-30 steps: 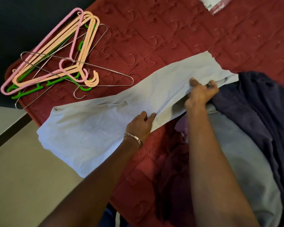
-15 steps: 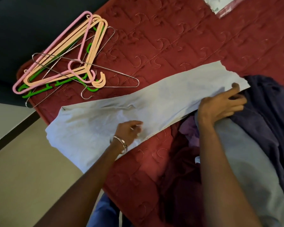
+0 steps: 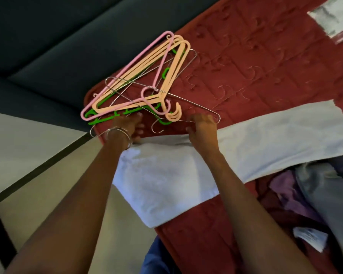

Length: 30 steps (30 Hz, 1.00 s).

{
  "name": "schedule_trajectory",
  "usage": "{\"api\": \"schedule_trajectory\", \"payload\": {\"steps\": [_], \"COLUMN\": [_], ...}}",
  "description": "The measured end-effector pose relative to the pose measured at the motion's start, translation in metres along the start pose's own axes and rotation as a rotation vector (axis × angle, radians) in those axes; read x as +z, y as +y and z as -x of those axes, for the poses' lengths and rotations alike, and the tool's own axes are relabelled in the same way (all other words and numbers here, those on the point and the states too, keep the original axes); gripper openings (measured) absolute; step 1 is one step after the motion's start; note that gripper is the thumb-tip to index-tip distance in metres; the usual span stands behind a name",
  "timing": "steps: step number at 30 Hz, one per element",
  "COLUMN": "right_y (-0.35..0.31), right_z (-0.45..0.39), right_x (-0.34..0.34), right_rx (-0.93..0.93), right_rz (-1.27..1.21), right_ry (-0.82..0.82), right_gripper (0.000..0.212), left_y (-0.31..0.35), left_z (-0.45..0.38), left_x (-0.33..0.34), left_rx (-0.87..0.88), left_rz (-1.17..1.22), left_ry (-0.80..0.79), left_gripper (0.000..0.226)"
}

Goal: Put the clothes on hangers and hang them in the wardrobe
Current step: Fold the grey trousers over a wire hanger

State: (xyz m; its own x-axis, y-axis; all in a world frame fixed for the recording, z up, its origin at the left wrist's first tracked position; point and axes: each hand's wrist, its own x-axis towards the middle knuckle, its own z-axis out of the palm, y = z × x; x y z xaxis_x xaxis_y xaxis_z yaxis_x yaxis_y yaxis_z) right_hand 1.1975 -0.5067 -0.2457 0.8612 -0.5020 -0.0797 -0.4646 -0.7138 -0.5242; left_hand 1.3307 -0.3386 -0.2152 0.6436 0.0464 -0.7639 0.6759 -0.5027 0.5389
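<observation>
Fingertips of both hands at the hanger pile's near edge.

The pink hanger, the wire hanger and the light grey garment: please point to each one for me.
pink hanger [image 3: 127,65], head view, on its long straight bar.
wire hanger [image 3: 194,104], head view, on its wire arm over the quilt.
light grey garment [image 3: 162,175], head view, on the wide end between the forearms.
</observation>
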Motion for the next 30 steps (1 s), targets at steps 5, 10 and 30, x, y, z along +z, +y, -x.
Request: {"api": "schedule_trajectory", "payload": {"steps": [5, 10, 30], "right_y": [-0.005, 0.002, 0.058], "right_z": [-0.012, -0.009, 0.062], "right_x": [0.016, 0.006, -0.17], "right_rx": [0.158, 0.086, 0.273], "right_rz": [0.28, -0.115, -0.819], "right_ry": [-0.146, -0.111, 0.197], "right_gripper": [0.035, 0.023, 0.01], "left_y": [-0.014, -0.005, 0.006], "left_z": [0.002, 0.021, 0.15], "left_x": [0.037, 0.036, 0.098], "left_rx": [0.237, 0.136, 0.359], "left_rz": [-0.42, 0.103, 0.076], "left_ry": [-0.128, -0.062, -0.197], "left_gripper": [0.023, 0.022, 0.03]}}
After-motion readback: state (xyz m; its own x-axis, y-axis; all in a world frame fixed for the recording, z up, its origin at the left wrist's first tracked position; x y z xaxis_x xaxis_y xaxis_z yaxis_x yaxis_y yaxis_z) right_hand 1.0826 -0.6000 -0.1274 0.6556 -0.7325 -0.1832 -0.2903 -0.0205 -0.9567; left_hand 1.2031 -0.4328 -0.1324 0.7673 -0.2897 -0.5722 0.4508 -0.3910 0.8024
